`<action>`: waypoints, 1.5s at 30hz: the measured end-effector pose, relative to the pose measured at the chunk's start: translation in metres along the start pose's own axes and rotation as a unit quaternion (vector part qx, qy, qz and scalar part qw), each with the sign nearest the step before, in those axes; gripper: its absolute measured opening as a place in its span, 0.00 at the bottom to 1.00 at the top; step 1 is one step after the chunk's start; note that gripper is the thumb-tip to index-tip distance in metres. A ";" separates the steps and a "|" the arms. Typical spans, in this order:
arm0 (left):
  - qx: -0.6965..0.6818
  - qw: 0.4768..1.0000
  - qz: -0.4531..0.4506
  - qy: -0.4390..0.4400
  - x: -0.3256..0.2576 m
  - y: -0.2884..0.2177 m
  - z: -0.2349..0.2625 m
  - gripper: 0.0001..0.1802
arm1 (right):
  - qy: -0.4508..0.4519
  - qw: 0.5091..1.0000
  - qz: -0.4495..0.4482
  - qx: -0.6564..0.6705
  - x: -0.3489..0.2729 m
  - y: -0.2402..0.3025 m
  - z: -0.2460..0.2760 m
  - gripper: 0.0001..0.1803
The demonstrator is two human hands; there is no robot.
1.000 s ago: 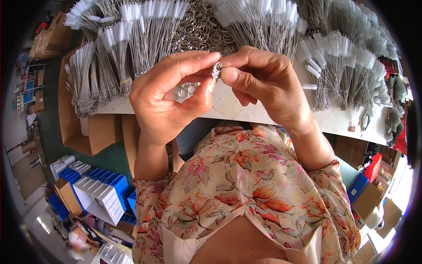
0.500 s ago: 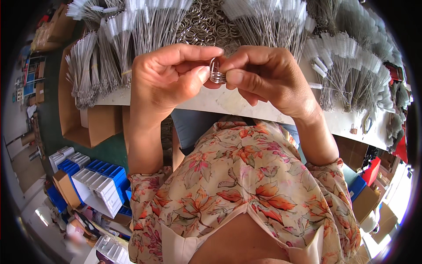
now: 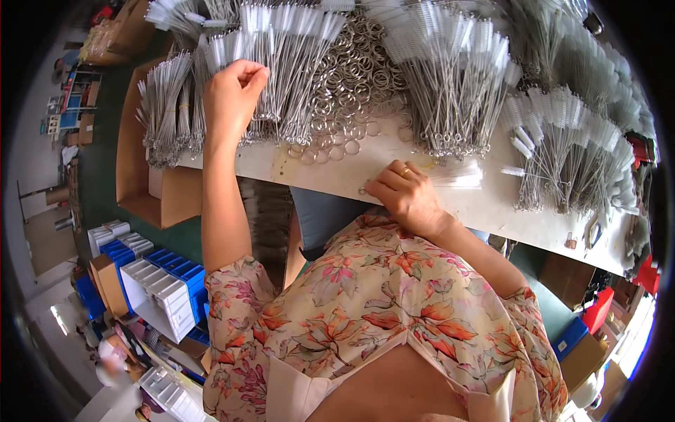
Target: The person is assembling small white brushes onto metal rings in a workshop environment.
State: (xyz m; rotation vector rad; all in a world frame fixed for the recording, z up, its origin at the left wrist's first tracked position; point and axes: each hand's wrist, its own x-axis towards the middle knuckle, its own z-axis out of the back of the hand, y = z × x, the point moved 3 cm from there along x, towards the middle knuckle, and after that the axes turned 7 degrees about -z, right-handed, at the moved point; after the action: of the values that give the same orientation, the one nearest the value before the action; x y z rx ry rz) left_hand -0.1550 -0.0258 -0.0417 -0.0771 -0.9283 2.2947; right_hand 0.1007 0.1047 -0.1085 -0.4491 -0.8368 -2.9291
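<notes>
Along the front edge of the worktop [image 3: 503, 214], a bare strip leaves passage sideways, though the right hand [image 3: 408, 193] blocks its middle. Farther in, left brush bundles [image 3: 295, 77], loose rings [image 3: 362, 74] and central brush bundles [image 3: 453, 91] bar the way to the far edge (a narrow gap opens right of the central ones).

Here the pale tabletop [image 3: 503, 214] is seen, stretched across the upper frame and loaded heavily! At upper left, wire-handled brushes [image 3: 292, 77] are massed, white bristles toward the top. At upper centre, metal rings [image 3: 362, 67] are heaped, with loose rings [image 3: 336, 152] strewn below. Another brush cluster [image 3: 450, 84] is laid right of centre, white strips [image 3: 460, 176] beneath; farther right, more brushes [image 3: 562, 151] are bunched.
</notes>
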 end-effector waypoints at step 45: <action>-0.063 0.976 0.205 0.049 0.027 0.218 0.098 0.08 | -0.041 0.923 -0.319 -0.209 -0.104 -0.122 0.178 0.12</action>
State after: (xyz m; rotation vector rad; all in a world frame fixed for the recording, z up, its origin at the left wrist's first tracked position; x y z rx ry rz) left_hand -0.3236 -0.1854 -0.1028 -0.4715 -1.0859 2.5725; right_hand 0.2298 0.2995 -0.0570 -0.3728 -0.3969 -3.7463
